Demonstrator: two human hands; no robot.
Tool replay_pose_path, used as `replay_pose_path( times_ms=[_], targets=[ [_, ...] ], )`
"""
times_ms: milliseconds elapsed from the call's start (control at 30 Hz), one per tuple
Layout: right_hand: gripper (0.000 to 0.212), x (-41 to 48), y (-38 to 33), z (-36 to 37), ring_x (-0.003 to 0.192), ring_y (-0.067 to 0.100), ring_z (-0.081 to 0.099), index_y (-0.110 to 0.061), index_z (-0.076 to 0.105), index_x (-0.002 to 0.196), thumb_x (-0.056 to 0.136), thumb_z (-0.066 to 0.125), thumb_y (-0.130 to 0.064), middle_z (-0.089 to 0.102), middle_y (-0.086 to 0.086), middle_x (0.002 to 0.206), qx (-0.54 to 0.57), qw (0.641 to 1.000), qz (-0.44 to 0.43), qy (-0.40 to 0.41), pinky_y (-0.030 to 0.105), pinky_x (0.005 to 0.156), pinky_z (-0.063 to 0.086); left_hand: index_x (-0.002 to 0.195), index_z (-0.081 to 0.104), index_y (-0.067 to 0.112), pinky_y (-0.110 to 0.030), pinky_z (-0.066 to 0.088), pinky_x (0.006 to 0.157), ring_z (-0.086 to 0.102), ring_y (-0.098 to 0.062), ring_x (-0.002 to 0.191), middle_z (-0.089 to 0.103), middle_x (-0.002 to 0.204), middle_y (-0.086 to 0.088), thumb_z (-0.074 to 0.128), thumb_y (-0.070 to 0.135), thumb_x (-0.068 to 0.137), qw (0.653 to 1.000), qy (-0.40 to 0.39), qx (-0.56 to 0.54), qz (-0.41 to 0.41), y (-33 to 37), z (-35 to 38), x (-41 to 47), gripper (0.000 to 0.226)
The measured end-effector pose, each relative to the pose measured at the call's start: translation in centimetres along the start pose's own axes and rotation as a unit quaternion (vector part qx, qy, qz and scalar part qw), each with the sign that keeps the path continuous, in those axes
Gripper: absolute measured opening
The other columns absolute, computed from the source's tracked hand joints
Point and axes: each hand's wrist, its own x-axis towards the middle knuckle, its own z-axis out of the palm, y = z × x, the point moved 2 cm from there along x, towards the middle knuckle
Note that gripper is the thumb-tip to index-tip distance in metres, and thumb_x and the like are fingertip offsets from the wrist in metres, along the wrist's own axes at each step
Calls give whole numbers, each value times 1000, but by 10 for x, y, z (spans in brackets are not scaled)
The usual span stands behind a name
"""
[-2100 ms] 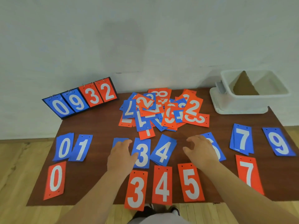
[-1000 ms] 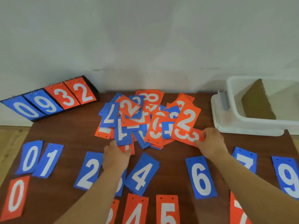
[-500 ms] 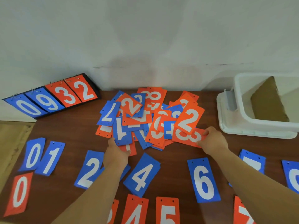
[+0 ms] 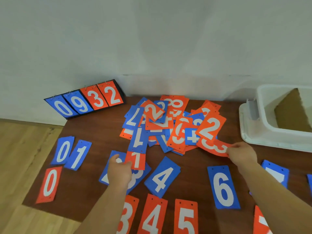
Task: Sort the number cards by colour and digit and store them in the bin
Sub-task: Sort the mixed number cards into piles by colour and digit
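While the left hand (image 4: 119, 173) pinches the red 1 card (image 4: 137, 160) and the right hand (image 4: 243, 153) the red 3 card (image 4: 213, 147), slide each out flat without dragging the pile (image 4: 168, 125).

Flip scoreboard (image 4: 84, 100) w/ 0932 at table's (image 4: 94, 132) back-L corner; wood floor (image 4: 20, 149) L.

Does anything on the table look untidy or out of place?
Yes. The pile in the middle is a jumble: orange and blue cards overlap at all angles, some upside down, like the blue 7. The blue 4 lies tilted.
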Motion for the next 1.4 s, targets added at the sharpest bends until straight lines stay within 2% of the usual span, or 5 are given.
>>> replay_pose_path(
  times_ms=[233,467,833,1033,1400],
  targets=[
    [38,-69,-1,-20,88,19,58,-21,55,134,97,59,-20,65,4,113,45,994,-94,30,24,56,42,114,68,19,-35,56,69,68,-26,93,70,111,-9,63,15,94,997,24,41,66,-20,-58,-5,21],
    [46,-167,-24,-16,81,8,61,-33,48,140,97,63,-27,64,-4,107,91,979,-177,52,28,59,48,124,63,27,-28,50,68,69,-19,96,69,108,-1,72,20,92,979,-63,23,192,-21,-124,15,34],
    [54,-324,-144,37,85,0,59,-48,61,129,94,62,-6,66,-22,97,-29,883,-461,-81,12,75,46,116,58,50,-21,43,101,51,8,119,53,122,37,69,28,94,827,-281,122,471,40,-223,-46,33],
    [48,-379,-176,63,64,2,54,-42,65,125,93,63,-5,63,-26,79,0,857,-502,-120,11,64,41,126,57,56,-24,49,97,59,4,106,57,125,31,69,29,94,791,-371,180,453,39,-249,-47,43],
    [46,-400,-137,104,90,28,72,-26,46,117,86,79,-21,66,3,109,153,938,-251,-187,45,78,58,122,59,48,-7,48,71,58,4,107,60,119,26,69,22,95,926,-184,-99,315,4,-264,-20,39]
  ],
)
